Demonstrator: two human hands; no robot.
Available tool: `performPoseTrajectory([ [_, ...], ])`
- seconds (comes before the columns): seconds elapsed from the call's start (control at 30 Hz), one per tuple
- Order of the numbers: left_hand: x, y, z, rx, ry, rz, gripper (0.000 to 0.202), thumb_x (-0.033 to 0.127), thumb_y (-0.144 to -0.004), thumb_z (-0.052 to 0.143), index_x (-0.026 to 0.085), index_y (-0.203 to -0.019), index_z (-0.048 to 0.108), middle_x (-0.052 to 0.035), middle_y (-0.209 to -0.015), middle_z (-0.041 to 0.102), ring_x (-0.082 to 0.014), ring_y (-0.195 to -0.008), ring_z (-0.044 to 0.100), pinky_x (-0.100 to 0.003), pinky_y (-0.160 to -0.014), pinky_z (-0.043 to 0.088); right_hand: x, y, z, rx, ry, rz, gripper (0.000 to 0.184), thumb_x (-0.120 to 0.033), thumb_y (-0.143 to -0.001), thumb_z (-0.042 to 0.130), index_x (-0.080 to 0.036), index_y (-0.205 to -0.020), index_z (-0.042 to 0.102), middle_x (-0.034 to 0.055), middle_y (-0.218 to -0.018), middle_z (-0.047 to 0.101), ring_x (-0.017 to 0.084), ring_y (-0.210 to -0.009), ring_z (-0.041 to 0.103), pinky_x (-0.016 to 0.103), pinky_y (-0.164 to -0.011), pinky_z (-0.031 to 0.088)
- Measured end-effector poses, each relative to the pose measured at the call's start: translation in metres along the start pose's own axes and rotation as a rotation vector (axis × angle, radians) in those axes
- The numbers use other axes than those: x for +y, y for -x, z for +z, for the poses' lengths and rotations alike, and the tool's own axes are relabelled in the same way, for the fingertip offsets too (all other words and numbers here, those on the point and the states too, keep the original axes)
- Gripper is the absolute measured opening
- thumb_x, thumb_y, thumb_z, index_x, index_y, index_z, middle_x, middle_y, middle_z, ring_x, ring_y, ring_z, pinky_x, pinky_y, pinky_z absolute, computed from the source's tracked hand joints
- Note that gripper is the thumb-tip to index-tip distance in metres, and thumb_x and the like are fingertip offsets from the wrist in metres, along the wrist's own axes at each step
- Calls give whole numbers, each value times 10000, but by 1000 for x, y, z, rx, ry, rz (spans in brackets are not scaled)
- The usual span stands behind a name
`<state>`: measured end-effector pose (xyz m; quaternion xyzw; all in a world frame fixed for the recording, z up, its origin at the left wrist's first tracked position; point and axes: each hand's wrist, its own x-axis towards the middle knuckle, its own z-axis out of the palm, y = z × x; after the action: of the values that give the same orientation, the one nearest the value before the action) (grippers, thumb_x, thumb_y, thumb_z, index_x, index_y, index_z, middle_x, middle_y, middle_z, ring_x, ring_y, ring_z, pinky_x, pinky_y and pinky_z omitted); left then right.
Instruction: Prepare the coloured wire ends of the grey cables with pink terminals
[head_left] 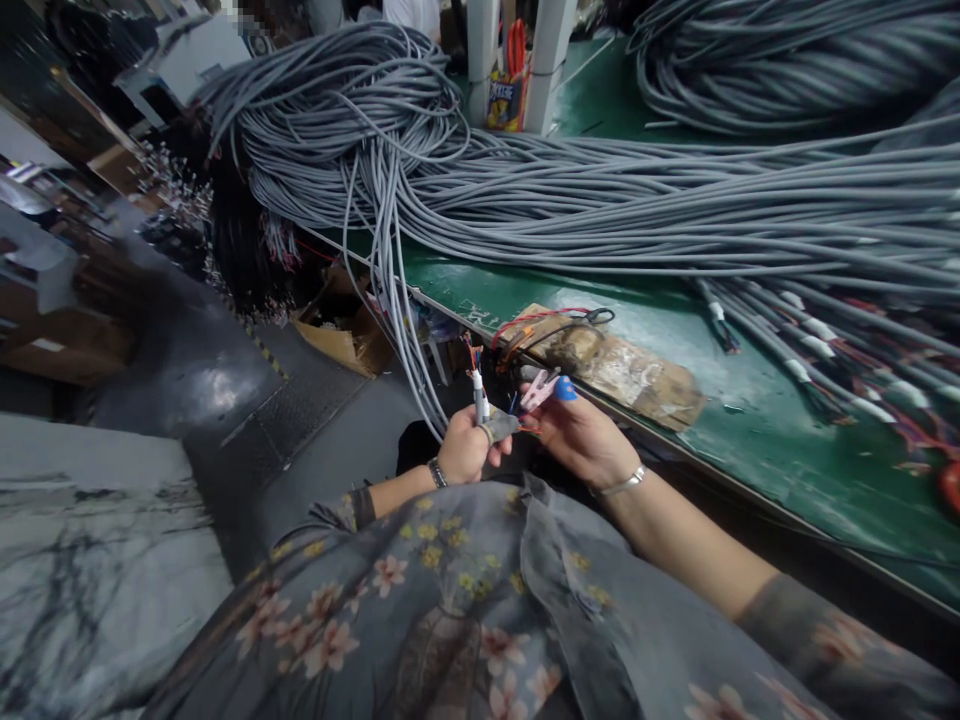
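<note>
- Cable ends stood near the picture's centre, gripped by the left hand toward six o'clock, its fingers curled tight round the grey jackets.
- Right hand, at four o'clock, seemed pinched on a pink clip-shaped piece beside a blue thumb cover; part of that hold was hidden.
- Thin cores could have bent or broken, as I judged it, through too hard a squeeze or tug.
- Slipping was another risk: the hanging cables, rising toward eleven o'clock, probably dragged by their own weight, and a slack left grip would have let go.
- Jackets looked smooth, round and matt grey, with white wraps near the tips and fine, many-coloured cores splayed beyond.
- Long, scuffed and brown, a block with a shiny wrapping lay at three o'clock on the glossy green table.
- Grey cable bundles swept in thick, supple curves from eleven to two o'clock.
</note>
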<state>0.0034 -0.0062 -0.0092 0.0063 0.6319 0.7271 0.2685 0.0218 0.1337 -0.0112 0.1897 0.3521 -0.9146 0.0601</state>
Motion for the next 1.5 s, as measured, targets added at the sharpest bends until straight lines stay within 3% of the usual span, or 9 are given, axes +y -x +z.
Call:
performPoseTrajectory([
  [0.13, 1, 2, 0, 10, -5, -10, 467, 531, -567, 711, 137, -528, 464, 3, -465, 483, -44, -322, 354, -207, -347, 216, 0, 1, 2, 23, -18, -12, 284, -371, -548, 847, -217, -722, 684, -21, -766, 652, 93, -635, 545, 203, -558, 460],
  [0.33, 4, 3, 0, -8, 6, -20, 482, 550, -549, 715, 135, -524, 471, 2, -456, 472, -50, -323, 357, -212, -347, 216, 3, -1, -4, -27, 37, -40, 270, -449, -678, 768, -216, -780, 677, -4, -784, 655, 107, -671, 562, 226, -598, 475],
  [0.53, 5, 1, 0, 30, 39, -45, 477, 542, -515, 726, 140, -531, 469, 3, -455, 487, -49, -314, 349, -210, -339, 204, 3, -1, -5, -43, 23, -32, 270, -442, -667, 776, -224, -796, 683, -7, -740, 637, 107, -638, 540, 232, -582, 467],
  [0.67, 5, 1, 2, 30, 18, -72, 487, 555, -505, 726, 146, -524, 462, 5, -447, 487, -46, -317, 342, -210, -340, 206, 5, -2, -6, -53, 79, -78, 283, -481, -698, 742, -235, -820, 675, 7, -832, 665, 124, -704, 568, 238, -584, 465],
  [1.0, 1, 13, -7, 12, 40, 17, 460, 522, -574, 737, 133, -605, 494, 10, -486, 509, -50, -332, 372, -201, -347, 236, 1, 3, -5, -34, -3, 44, 313, -504, -668, 738, -212, -718, 636, -1, -819, 667, 111, -673, 584, 220, -571, 470],
  [1.17, 1, 14, -7, 45, 71, 51, 476, 539, -568, 731, 135, -594, 481, 11, -499, 515, -41, -335, 367, -197, -348, 235, 2, 2, -5, -1, 47, -13, 237, -389, -672, 750, -205, -799, 671, 1, -779, 643, 96, -624, 543, 202, -533, 452],
  [1.27, 2, 11, -1, 39, 89, 53, 480, 546, -559, 732, 136, -603, 485, 13, -499, 516, -42, -333, 367, -199, -347, 238, 4, 1, -7, -24, 87, -48, 303, -457, -690, 739, -193, -823, 673, 10, -756, 635, 99, -624, 538, 211, -556, 472],
  [1.37, 1, 6, 3, 31, 93, 54, 483, 546, -562, 730, 139, -604, 474, 13, -496, 509, -46, -337, 378, -201, -348, 245, 5, 0, -8, -18, 125, -104, 415, -550, -628, 766, -189, -809, 668, 2, -708, 616, 94, -618, 531, 211, -568, 479],
  [1.5, -3, 1, 4, 24, 96, 65, 477, 533, -581, 729, 136, -601, 465, 7, -506, 511, -48, -340, 387, -200, -346, 245, 4, -1, -3, 47, 98, -68, 504, -572, -467, 833, -205, -772, 672, -20, -666, 594, 80, -592, 518, 194, -538, 461],
])
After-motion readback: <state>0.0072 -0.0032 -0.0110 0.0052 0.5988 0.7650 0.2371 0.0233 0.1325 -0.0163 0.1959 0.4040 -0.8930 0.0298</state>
